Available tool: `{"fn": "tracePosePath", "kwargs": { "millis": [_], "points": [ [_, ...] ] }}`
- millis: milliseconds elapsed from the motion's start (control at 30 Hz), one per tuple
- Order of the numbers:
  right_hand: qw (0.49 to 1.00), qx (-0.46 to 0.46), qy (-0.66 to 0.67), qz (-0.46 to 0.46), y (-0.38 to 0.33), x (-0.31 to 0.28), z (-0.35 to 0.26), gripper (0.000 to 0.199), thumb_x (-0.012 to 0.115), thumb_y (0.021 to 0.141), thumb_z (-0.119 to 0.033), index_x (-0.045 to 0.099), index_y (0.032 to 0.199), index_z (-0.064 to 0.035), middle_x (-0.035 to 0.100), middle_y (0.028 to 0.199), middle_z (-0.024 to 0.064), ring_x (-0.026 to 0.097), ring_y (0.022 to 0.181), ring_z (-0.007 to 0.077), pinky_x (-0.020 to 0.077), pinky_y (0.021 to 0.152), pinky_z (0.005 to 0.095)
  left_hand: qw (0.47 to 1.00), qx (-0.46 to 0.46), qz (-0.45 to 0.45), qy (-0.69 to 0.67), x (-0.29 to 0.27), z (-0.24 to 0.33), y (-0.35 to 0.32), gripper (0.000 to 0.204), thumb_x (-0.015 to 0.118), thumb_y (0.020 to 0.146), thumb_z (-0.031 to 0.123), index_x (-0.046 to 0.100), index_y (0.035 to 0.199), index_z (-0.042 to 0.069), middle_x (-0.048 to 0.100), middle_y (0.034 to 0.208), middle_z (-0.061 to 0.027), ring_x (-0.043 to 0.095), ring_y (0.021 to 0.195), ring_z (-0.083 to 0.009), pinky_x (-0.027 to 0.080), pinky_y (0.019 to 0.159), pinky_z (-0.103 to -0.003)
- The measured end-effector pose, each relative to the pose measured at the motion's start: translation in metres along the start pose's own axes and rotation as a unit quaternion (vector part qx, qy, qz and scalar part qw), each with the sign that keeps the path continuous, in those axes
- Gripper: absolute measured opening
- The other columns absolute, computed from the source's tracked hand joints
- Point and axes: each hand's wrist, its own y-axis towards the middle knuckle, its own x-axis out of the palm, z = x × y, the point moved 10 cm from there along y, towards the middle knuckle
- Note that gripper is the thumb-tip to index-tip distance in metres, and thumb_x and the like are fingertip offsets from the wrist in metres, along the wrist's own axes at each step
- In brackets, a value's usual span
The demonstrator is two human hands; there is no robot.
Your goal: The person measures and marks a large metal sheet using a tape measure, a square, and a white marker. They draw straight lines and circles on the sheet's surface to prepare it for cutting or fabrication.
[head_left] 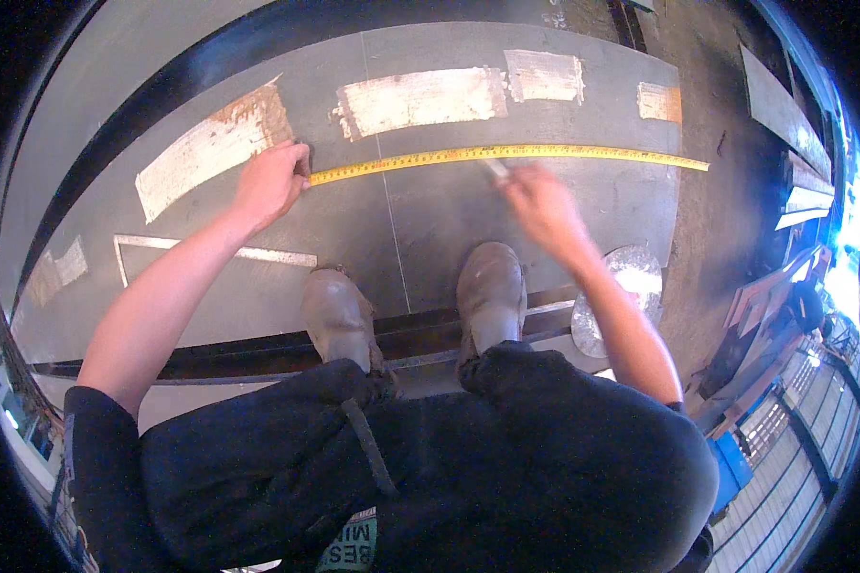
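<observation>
A yellow measuring tape [545, 151] stretches across a grey metal sheet [506, 210], its right end reaching past the sheet's edge. At the tape's left end, my left hand [272, 183] is closed on it, thumb and fingers pinching. Just below the tape's middle is my right hand [543, 205], smeared by motion, with a short pale stick [494, 167] like chalk pinched in its fingers. The stick's tip is close to the tape's lower edge; whether it touches the sheet I cannot tell. A thin light line [392, 229] runs across the sheet between my hands.
Several whitish patches, one a long one [420, 100], lie on the sheet beyond the tape. An L-shaped metal square [277, 256] rests by my left boot [334, 310]; my right boot [492, 286] stands on the sheet. A shiny round disc [588, 320] is beside my right forearm. Metal offcuts [807, 201] lie far right.
</observation>
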Motion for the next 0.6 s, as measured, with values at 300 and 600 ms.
{"fn": "tracePosePath", "kwargs": {
  "millis": [300, 600],
  "points": [
    [0.983, 0.125, 0.127, -0.040, 0.028, 0.054, -0.055, 0.027, 0.059, 0.090, -0.023, 0.060, 0.094, 0.0027, 0.067, 0.084, 0.0253, 0.064, 0.083, 0.0436, 0.0495, 0.075, 0.0504, 1.000, 0.005, 0.007, 0.018, 0.003, 0.004, 0.004, 0.018, 0.070, 0.074, 0.006, 0.055, 0.084, 0.004, 0.057, 0.087, -0.0129, 0.060, 0.089, -0.0346, 0.047, 0.074, -0.045],
    [0.979, 0.142, 0.140, -0.031, 0.033, 0.065, -0.058, 0.028, 0.061, 0.090, -0.022, 0.057, 0.088, 0.0055, 0.066, 0.076, 0.0258, 0.064, 0.074, 0.0450, 0.0503, 0.070, 0.0510, 1.000, 0.000, 0.006, 0.002, 0.004, 0.002, 0.004, 0.018, 0.070, 0.073, 0.005, 0.056, 0.086, 0.003, 0.059, 0.088, -0.0127, 0.061, 0.087, -0.0356, 0.048, 0.074, -0.046]
  ]
}}
